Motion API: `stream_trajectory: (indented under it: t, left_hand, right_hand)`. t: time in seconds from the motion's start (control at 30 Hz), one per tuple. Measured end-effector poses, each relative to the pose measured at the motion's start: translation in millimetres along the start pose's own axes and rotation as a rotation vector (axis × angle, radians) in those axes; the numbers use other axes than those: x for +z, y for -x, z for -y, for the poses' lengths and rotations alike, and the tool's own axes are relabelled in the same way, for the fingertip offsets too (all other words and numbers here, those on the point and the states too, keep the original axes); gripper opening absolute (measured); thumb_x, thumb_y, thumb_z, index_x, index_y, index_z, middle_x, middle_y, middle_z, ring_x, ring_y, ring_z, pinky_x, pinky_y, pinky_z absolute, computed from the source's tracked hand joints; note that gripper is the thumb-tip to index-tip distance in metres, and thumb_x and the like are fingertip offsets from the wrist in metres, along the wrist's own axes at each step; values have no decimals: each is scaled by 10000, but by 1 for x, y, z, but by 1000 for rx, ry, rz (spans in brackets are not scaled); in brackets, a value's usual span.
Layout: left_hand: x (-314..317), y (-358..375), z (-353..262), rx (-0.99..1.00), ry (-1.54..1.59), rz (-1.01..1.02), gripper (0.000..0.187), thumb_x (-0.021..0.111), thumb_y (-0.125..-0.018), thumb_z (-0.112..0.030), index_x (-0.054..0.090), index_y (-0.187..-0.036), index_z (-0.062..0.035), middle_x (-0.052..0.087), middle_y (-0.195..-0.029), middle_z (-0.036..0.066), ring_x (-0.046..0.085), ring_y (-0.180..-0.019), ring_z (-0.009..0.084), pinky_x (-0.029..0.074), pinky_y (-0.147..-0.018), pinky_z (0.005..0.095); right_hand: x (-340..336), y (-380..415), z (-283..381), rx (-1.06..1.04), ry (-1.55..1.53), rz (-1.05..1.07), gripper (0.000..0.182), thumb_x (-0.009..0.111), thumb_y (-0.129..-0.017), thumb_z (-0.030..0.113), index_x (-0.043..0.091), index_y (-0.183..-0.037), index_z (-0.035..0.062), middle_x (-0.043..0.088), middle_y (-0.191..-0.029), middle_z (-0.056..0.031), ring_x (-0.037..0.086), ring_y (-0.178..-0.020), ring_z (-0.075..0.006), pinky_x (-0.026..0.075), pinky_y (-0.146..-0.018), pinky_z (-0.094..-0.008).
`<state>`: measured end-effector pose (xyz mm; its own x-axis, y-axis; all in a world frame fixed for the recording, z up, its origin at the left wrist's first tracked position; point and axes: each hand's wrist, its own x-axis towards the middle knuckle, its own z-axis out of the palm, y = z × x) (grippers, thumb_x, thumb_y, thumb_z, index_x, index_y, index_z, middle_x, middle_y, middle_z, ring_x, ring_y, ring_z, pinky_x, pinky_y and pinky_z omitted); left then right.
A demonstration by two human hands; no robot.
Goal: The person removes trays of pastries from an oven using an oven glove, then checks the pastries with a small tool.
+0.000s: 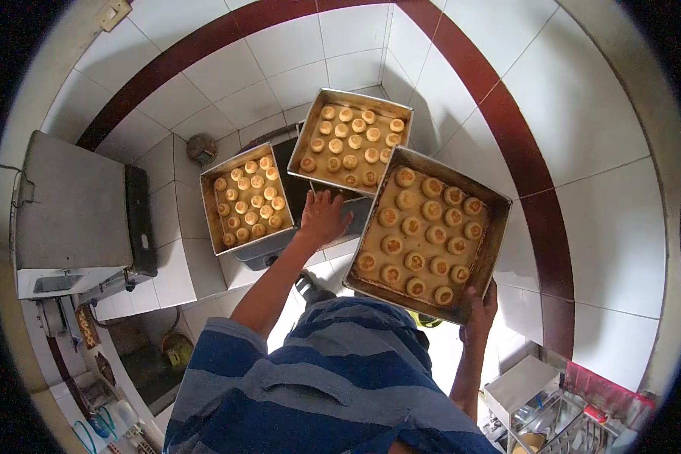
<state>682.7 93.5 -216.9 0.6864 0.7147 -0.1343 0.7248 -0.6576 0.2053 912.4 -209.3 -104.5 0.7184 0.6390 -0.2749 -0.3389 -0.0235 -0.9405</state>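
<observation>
My right hand [480,312] grips the lower right corner of a square metal baking pan [495,250], held tilted in front of me. Rows of round, browned pastries [433,233] sit on its lining. My left hand [325,218] is empty, its fingers apart, close to the front edge of a second baking pan [331,177] at the back. More pastries [355,141] fill that pan, which the held pan partly overlaps in this view. A third baking pan [213,198], also with pastries [257,200] in it, rests to the left on the dark stove [282,160].
A grey metal oven [79,200] stands at the left. White tiled walls [598,189] with a dark red band [554,261] enclose the corner. A dish rack [567,424] with kitchenware is at the lower right. A sink-like dark basin [147,363] lies lower left.
</observation>
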Motion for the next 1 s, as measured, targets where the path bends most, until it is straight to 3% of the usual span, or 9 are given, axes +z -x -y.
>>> stream_trajectory:
  t: [0.2,0.3,0.4,0.43,0.5,0.7,0.87,0.97,1.0]
  left_hand:
    - [-6,-4,-1,-54,-81,66,568,645,-880,-436,567,-1269,-29,539,-1238,207,446,-1303,389,305,-1128,536]
    - [-10,5,-2,-77,166,-113,541,700,-848,-385,592,-1229,-16,560,-1247,210,526,-1212,414,414,-1041,513]
    - [-31,10,-5,-391,937,-55,580,696,-871,-412,570,-1261,-2,542,-1313,253,623,-1013,446,537,-851,464]
    - [-29,5,-3,-395,936,-62,580,696,-871,-412,570,-1261,-2,542,-1313,253,623,-1013,446,537,-851,464]
    - [-29,-7,-1,-603,1809,111,685,613,-912,-507,504,-1346,11,528,-1300,250,621,-1034,404,525,-853,472]
    - [-55,6,-2,-794,1715,94,824,518,-884,-658,464,-1343,25,500,-1221,188,587,-887,318,501,-812,432]
    - [-48,31,20,-658,1777,-70,722,507,-890,-675,517,-1273,-63,562,-1032,57,560,-894,218,473,-765,389]
    - [-54,36,22,-498,1822,-101,679,488,-930,-642,515,-1292,-70,588,-1108,68,583,-897,216,485,-798,396]
    - [-70,41,15,-474,1791,-88,661,472,-962,-613,498,-1334,-68,597,-1216,82,607,-1013,224,501,-881,417]
  right_hand:
    - [-4,5,-1,10,-6,-31,649,717,-909,167,397,-1427,-56,550,-1314,-188,577,-1161,-267,518,-964,-388]
    - [-8,7,-1,-29,40,-42,634,702,-909,142,397,-1429,-55,543,-1319,-189,578,-1158,-272,517,-964,-395]
    - [-9,9,0,10,59,-53,643,704,-899,140,397,-1429,-54,549,-1312,-181,571,-1165,-275,514,-966,-397]
    - [-8,9,0,18,40,-49,652,710,-893,143,397,-1431,-52,552,-1306,-177,570,-1166,-275,513,-969,-398]
    - [-7,8,-2,25,19,-31,660,715,-887,145,398,-1432,-50,556,-1301,-174,569,-1167,-275,511,-972,-399]
    - [10,-18,-8,-3,8,3,654,729,-876,163,428,-1417,-48,568,-1303,-173,574,-1155,-282,495,-988,-407]
    - [56,-80,-7,-31,120,144,574,672,-894,148,459,-1379,-71,580,-1281,-179,583,-1135,-250,481,-975,-371]
    - [88,-129,-3,-72,120,295,555,699,-886,189,503,-1341,-63,613,-1225,-168,599,-1097,-233,488,-956,-352]
    - [98,-147,-4,-92,185,369,540,702,-887,200,518,-1322,-61,623,-1203,-165,603,-1084,-220,491,-952,-341]
